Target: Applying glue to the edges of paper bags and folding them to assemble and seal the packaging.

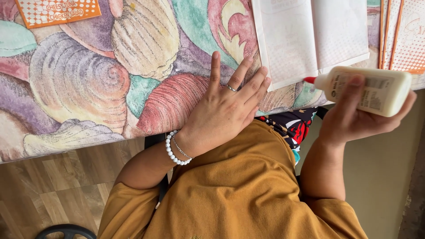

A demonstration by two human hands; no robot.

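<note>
Right hand (354, 117) of mine is wrapped around a white glue bottle (369, 90), thumb pressed across its label and the fingers curled behind, so the bottle lies nearly sideways with its red tip (310, 80) aimed at the white paper bag (310, 37). I judge that tilt is there to bring the nozzle onto the bag's near edge, which the tip almost touches. The bottle itself hangs off the table's front edge, just below and right of the bag.

Left hand (223, 108) holds nothing: it lies flat and spread on the shell-patterned tablecloth (79, 84), fingertips just beside the bag's lower left corner, close enough, I think, to steady it. A ring and a white bead bracelet (175, 152) show on that hand and wrist.

Orange-printed bags (400, 35) lie right of the white bag, and another orange-printed piece (55, 11) sits far to its left. My mustard shirt (239, 194) fills the view below it.
</note>
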